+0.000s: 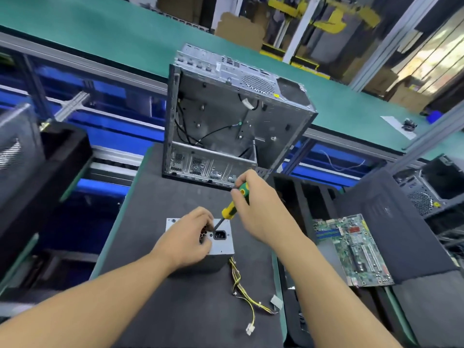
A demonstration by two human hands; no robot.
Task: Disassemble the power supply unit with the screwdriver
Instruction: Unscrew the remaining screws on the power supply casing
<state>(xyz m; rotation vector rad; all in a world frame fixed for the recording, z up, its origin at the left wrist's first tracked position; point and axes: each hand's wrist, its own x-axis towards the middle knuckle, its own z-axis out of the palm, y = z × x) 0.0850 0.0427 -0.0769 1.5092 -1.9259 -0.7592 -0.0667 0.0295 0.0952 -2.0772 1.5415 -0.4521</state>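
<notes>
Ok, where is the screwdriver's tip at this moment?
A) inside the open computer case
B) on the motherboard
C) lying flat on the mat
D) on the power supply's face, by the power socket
D: the right hand grips the screwdriver, and its shaft slants down to the face of the power supply beside the power socket, while the left hand holds the casing.
</notes>
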